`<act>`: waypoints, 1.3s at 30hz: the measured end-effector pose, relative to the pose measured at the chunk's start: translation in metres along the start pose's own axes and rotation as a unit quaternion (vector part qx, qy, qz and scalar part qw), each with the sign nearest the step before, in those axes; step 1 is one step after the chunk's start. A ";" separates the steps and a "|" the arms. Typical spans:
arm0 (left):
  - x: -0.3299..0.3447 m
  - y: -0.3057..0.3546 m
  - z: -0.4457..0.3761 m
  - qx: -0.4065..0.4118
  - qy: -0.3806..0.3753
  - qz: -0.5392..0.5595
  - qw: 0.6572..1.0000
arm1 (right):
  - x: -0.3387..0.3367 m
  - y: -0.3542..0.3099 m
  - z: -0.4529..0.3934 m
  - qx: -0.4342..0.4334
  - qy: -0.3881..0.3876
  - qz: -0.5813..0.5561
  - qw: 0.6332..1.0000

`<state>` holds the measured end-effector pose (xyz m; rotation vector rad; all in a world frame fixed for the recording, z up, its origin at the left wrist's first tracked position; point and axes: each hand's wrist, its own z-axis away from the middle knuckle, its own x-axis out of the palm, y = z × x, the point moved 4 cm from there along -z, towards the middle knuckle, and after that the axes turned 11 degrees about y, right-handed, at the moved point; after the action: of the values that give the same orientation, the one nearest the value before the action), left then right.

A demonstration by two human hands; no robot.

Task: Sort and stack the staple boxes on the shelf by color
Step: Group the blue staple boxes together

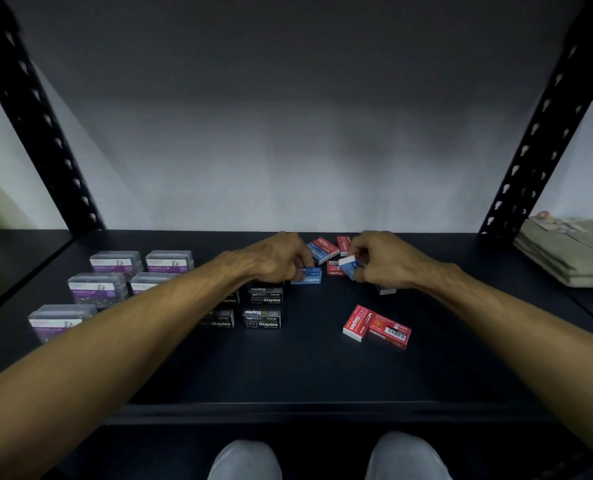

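We see both hands out over the shelf [305, 375], working in the scatter of staple boxes toward the back. Left hand [277, 258] has its fingers curled down on a blue box [308, 276] that sits on the shelf, label reading Staples facing us. Right hand [378, 259] pinches a second blue box [350, 265], tilted, white end pointing left, lifted off the shelf. Just under the right wrist a white-ended box edge [386, 290] pokes out, colour hard to tell.

Between and behind the hands: a red box lying on a blue one [324, 249], tilted, another red box [343, 244] standing just right of it, and a small red box [335, 268] flat on the shelf right below, beside the held blue one.

Nearer us, right of centre, a red pair [376, 326] lie touching, one angled with its white end at front, the other showing a barcode.

Left of centre, black boxes [262, 313] sit in neat rows, stacked two high by the look of it, partly hidden by the left forearm; the left hand hangs right above the back ones.

Far left, clear paper clip boxes [115, 271] with purple labels stand in a loose group, well apart from the staples.

Far right, folded green cloth [568, 252] lies on the neighbouring shelf past the black upright [544, 126]
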<state>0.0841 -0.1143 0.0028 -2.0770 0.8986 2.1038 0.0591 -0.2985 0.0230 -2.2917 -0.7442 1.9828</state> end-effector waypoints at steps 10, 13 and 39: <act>0.000 0.000 0.002 0.011 0.005 0.011 1.000 | 0.019 -0.005 -0.005 -0.040 -0.061 0.091 0.993; 0.001 0.001 0.002 0.013 0.005 0.008 1.000 | 0.020 -0.001 -0.006 -0.032 -0.065 0.083 0.994; 0.006 0.001 -0.006 0.017 0.016 0.019 1.000 | 0.023 0.009 -0.011 -0.052 -0.046 0.050 0.996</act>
<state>0.0887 -0.1197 -0.0023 -2.0990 0.9773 2.0650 0.0740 -0.2948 0.0006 -2.3519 -0.7725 2.1562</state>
